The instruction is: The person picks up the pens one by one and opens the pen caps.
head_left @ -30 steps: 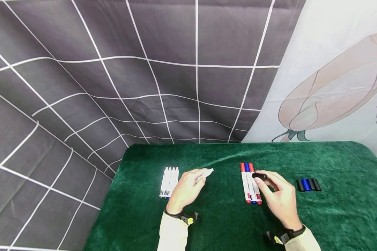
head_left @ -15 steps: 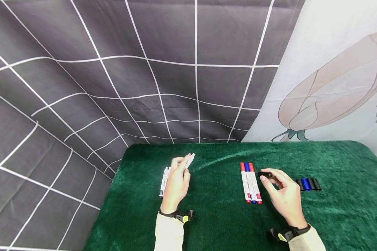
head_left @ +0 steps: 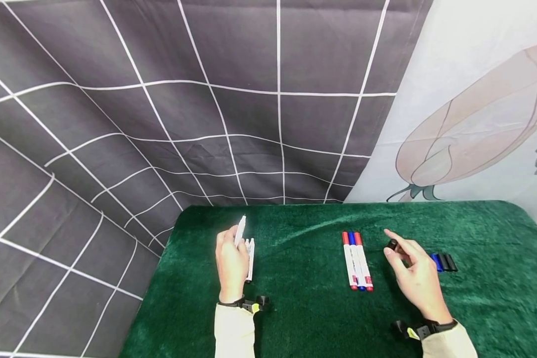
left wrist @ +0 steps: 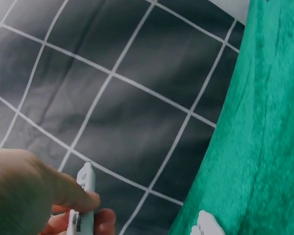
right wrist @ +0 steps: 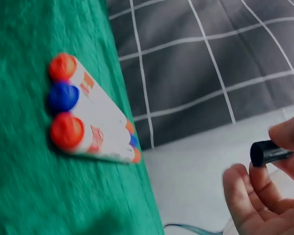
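My left hand [head_left: 231, 263] grips an uncapped white marker [head_left: 240, 229] between thumb and fingers, its tip pointing away from me. The hand overlaps a row of uncapped white markers [head_left: 250, 261] at the left, hiding part of it. In the left wrist view the held marker [left wrist: 86, 178] rises between the fingers. At the right, my right hand [head_left: 416, 278] pinches a black marker cap [right wrist: 269, 152] between thumb and fingers, the index finger extended in the head view. This hand partly covers a row of loose caps [head_left: 444, 262], one blue and the others black.
Three capped markers [head_left: 357, 261], red, blue and red, lie side by side on the green cloth-covered table [head_left: 304, 308] between my hands. A dark grid-patterned curtain [head_left: 250, 114] hangs behind, with a white flower-printed one [head_left: 483, 114] at the right.
My left hand has moved left with the marker, over the row of uncapped markers. The right hand has shifted right with the black cap, away from the capped markers and towards the loose caps.
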`<state>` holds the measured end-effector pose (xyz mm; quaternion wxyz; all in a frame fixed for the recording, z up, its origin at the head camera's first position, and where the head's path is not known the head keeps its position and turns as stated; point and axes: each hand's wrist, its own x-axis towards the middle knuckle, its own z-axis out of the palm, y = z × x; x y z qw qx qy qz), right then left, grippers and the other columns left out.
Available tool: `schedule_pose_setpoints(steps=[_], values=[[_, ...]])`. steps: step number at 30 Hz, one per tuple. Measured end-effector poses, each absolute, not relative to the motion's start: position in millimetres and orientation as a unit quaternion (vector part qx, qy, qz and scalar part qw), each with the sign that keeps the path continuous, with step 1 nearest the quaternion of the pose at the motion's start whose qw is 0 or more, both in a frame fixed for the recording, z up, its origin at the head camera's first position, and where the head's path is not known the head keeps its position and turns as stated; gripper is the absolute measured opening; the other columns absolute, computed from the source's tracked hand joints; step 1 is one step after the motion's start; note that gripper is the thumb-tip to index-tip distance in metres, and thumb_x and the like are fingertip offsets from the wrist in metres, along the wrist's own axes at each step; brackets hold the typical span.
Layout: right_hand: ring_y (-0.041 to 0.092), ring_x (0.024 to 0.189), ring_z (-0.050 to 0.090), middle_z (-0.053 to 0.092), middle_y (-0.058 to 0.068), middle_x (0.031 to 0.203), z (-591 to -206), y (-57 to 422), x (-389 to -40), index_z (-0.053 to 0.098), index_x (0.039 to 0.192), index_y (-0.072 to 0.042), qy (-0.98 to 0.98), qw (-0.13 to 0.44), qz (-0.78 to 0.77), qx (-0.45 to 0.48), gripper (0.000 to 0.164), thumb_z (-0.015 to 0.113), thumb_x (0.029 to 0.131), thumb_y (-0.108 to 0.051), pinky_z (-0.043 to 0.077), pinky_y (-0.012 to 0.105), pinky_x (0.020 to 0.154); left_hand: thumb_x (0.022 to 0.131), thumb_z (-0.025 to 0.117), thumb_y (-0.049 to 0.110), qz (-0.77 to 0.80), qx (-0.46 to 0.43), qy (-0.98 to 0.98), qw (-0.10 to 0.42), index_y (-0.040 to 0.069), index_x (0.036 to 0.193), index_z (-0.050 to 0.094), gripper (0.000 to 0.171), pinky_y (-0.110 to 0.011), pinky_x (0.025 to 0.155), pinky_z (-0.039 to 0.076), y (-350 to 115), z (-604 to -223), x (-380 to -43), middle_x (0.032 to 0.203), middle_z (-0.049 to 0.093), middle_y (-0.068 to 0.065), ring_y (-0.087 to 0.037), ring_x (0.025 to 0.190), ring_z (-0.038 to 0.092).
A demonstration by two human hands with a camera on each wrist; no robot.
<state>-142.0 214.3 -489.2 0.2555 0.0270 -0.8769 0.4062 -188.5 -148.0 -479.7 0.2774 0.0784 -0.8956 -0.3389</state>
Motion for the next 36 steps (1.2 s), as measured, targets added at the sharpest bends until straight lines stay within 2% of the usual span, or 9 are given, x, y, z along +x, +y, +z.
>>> schedule_pose_setpoints(steps=[4, 7, 11, 18, 27, 28, 31, 34, 36], values=[[-0.006, 0.072, 0.041, 0.051, -0.001, 0.087, -487.6, 224.6, -142.8, 0.052, 0.131, -0.019, -0.893, 0.249, 0.375, 0.007, 0.045, 0.06, 0.088, -0.014, 0.033, 0.015, 0.065, 0.082, 0.063, 0.002, -0.354, 0.143, -0.885, 0.267, 0.002, 0.107, 0.062, 0.026, -0.043, 0.083, 0.044, -154.0, -483.0, -189.1, 0.102, 0.058, -0.013, -0.03, 0.092, 0.057], [-0.014, 0.073, 0.045, 0.055, 0.001, 0.089, -488.1, 231.1, -143.6, 0.052, 0.13, -0.013, -0.888, 0.241, 0.39, -0.031, 0.045, 0.063, 0.086, -0.015, 0.035, 0.007, 0.066, 0.082, 0.064, 0.004, -0.355, 0.174, -0.884, 0.249, 0.002, 0.106, 0.062, 0.024, -0.045, 0.083, 0.044, -158.2, -485.6, -188.8, 0.103, 0.059, -0.016, -0.033, 0.093, 0.057], [-0.016, 0.075, 0.051, 0.059, 0.001, 0.09, -489.3, 237.1, -144.2, 0.054, 0.117, -0.006, -0.863, 0.24, 0.436, -0.092, 0.039, 0.068, 0.081, -0.015, 0.039, 0.002, 0.067, 0.081, 0.065, 0.005, -0.359, 0.193, -0.881, 0.238, 0.0, 0.104, 0.064, 0.023, -0.047, 0.083, 0.043, -163.2, -489.4, -188.5, 0.101, 0.061, -0.018, -0.036, 0.092, 0.059], [-0.016, 0.069, 0.053, 0.059, -0.014, 0.08, -488.8, 251.1, -143.9, 0.061, 0.098, -0.008, -0.851, 0.256, 0.436, -0.143, 0.026, 0.073, 0.077, -0.017, 0.04, 0.002, 0.063, 0.084, 0.061, 0.009, -0.371, 0.225, -0.873, 0.224, 0.0, 0.102, 0.065, 0.02, -0.047, 0.079, 0.044, -170.1, -494.2, -189.4, 0.098, 0.065, -0.018, -0.035, 0.088, 0.061], [-0.02, 0.063, 0.047, 0.051, -0.032, 0.073, -491.7, 273.9, -142.4, 0.067, 0.101, -0.011, -0.853, 0.252, 0.406, -0.211, 0.028, 0.071, 0.079, -0.028, 0.036, 0.004, 0.057, 0.085, 0.062, 0.011, -0.352, 0.244, -0.876, 0.221, 0.001, 0.1, 0.067, 0.019, -0.046, 0.077, 0.044, -178.3, -502.1, -190.1, 0.096, 0.068, -0.016, -0.036, 0.087, 0.062], [-0.02, 0.062, 0.046, 0.05, -0.032, 0.072, -492.8, 276.6, -142.3, 0.067, 0.102, -0.011, -0.85, 0.252, 0.402, -0.228, 0.03, 0.071, 0.079, -0.029, 0.035, 0.005, 0.059, 0.084, 0.062, 0.012, -0.35, 0.247, -0.876, 0.222, 0.002, 0.1, 0.067, 0.019, -0.046, 0.076, 0.044, -179.1, -502.7, -189.8, 0.095, 0.068, -0.016, -0.035, 0.086, 0.062], [-0.02, 0.059, 0.042, 0.046, -0.034, 0.07, -496.5, 285.2, -141.5, 0.066, 0.107, -0.01, -0.837, 0.237, 0.402, -0.284, 0.036, 0.068, 0.08, -0.034, 0.034, 0.016, 0.079, 0.084, 0.063, 0.013, -0.342, 0.256, -0.877, 0.219, 0.004, 0.097, 0.068, 0.017, -0.045, 0.073, 0.044, -180.7, -504.1, -188.8, 0.093, 0.069, -0.014, -0.034, 0.083, 0.063], [-0.019, 0.059, 0.036, 0.04, -0.037, 0.067, -501.8, 295.0, -141.1, 0.064, 0.113, -0.011, -0.819, 0.213, 0.415, -0.334, 0.041, 0.064, 0.082, -0.038, 0.023, 0.035, 0.097, 0.084, 0.062, 0.013, -0.335, 0.263, -0.88, 0.208, 0.004, 0.097, 0.069, 0.017, -0.045, 0.072, 0.044, -181.5, -505.8, -188.4, 0.092, 0.069, -0.014, -0.034, 0.082, 0.063], [-0.018, 0.061, 0.033, 0.037, -0.038, 0.064, -505.3, 300.6, -141.0, 0.063, 0.116, -0.011, -0.81, 0.2, 0.418, -0.359, 0.044, 0.061, 0.083, -0.039, 0.016, 0.042, 0.1, 0.084, 0.062, 0.013, -0.335, 0.269, -0.881, 0.199, 0.004, 0.097, 0.069, 0.017, -0.045, 0.072, 0.044, -181.7, -506.9, -188.8, 0.093, 0.069, -0.014, -0.034, 0.082, 0.063]])
